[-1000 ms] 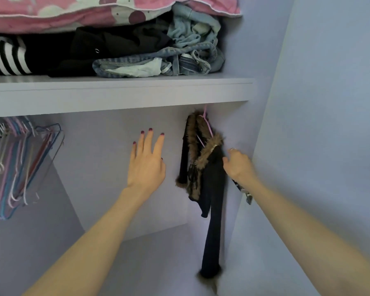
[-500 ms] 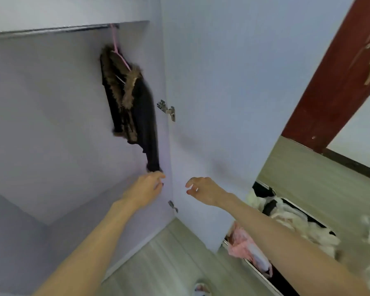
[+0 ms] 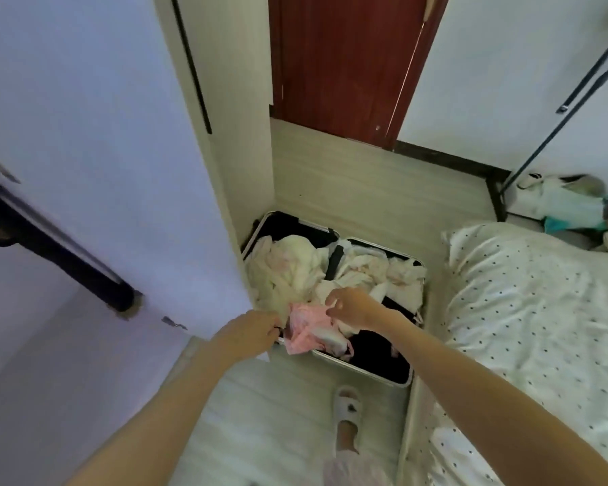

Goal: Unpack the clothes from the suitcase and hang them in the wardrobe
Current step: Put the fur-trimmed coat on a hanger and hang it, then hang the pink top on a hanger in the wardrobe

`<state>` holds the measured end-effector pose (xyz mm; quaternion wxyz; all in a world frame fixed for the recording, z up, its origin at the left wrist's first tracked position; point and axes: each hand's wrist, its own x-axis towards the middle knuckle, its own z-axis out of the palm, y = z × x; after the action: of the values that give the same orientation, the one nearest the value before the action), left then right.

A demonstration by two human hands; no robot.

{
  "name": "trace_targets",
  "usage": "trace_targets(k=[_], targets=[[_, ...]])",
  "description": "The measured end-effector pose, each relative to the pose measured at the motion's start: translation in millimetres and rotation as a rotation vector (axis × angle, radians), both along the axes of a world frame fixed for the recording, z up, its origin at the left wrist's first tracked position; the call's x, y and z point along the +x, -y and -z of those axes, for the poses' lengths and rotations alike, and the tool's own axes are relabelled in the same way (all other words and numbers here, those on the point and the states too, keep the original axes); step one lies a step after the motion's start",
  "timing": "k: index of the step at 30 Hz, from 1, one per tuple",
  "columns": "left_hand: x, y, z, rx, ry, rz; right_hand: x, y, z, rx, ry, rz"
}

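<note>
While both forearms stretch forward and down over the open suitcase (image 3: 330, 261) on the floor, I see my left hand (image 3: 250, 333) with fingers curled at the edge of a pink garment (image 3: 304, 329), seemingly pinching it. My right hand (image 3: 353, 306) hovers above the same cloth, fingers bent and loosely spread; I cannot tell whether it touches. Pale clothes (image 3: 288, 271) fill the case beside the wardrobe door (image 3: 95, 135).

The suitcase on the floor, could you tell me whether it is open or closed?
Open: the suitcase lies flat, both halves showing crumpled pale clothes.
</note>
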<state>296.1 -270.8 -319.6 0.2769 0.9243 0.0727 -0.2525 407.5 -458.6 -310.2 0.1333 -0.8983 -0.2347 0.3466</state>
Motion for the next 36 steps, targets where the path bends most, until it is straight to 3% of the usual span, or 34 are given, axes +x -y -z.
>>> trace_targets(k=[5, 10, 14, 21, 28, 32, 36], targets=[[98.2, 39.5, 37.0, 0.032, -0.065, 0.091, 86.3, 48.3, 36.9, -0.009, -0.049, 0.08], [180.8, 53.1, 111.2, 0.06, -0.125, 0.016, 160.1, 78.8, 102.9, -0.04, -0.106, 0.156], [207.6, 49.8, 207.3, 0.09, -0.169, -0.085, 195.6, 79.7, 192.9, -0.057, -0.158, 0.212], [234.5, 38.0, 425.7, 0.299, -0.162, 0.021, 220.6, 55.9, 406.9, -0.095, -0.263, 0.25], [243.2, 48.9, 571.0, 0.383, -0.205, 0.256, 220.2, 42.6, 553.2, -0.143, -0.332, 0.224], [249.9, 52.3, 595.4, 0.439, -0.19, 0.184, 223.3, 42.7, 579.7, -0.147, -0.342, 0.197], [260.8, 53.2, 569.2, 0.445, -0.123, 0.19, 226.3, 45.5, 560.5, -0.165, -0.371, 0.216]])
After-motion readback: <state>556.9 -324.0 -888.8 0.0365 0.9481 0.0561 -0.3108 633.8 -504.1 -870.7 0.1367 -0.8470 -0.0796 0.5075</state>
